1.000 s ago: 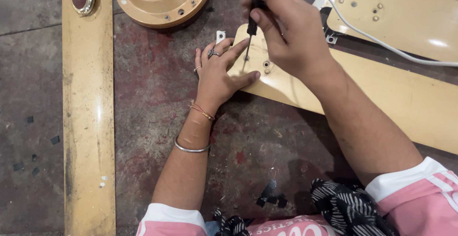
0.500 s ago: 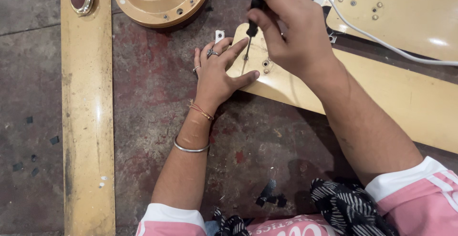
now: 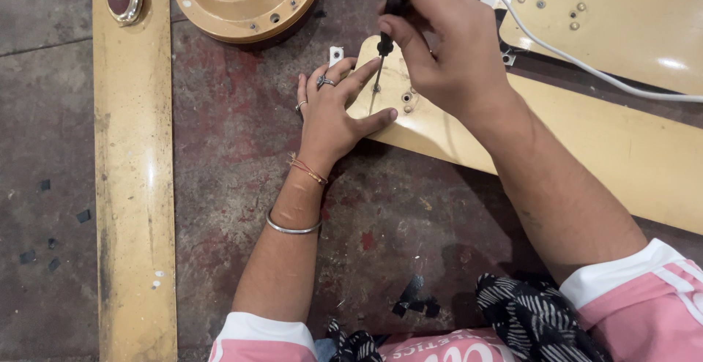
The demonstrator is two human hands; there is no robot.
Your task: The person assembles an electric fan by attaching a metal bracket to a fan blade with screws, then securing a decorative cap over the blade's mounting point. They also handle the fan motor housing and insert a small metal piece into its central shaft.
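Right hand [image 3: 447, 54] closed round a black-handled screwdriver [image 3: 386, 32], tip upright on the fan blade's [image 3: 586, 150] end; left hand [image 3: 333, 109] flat, pinning that end to the floor | grip unchanged from earlier; screw still being worked | motor housing [image 3: 249, 0] beyond.

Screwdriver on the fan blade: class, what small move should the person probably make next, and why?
Probably keep turning the screwdriver in place. The right hand grips its dark handle upright, tip down on the root of the fan blade beside the screw holes, and the left hand lies flat, pinning the blade to the floor. Whether the screw is loosening or tightening cannot be told.
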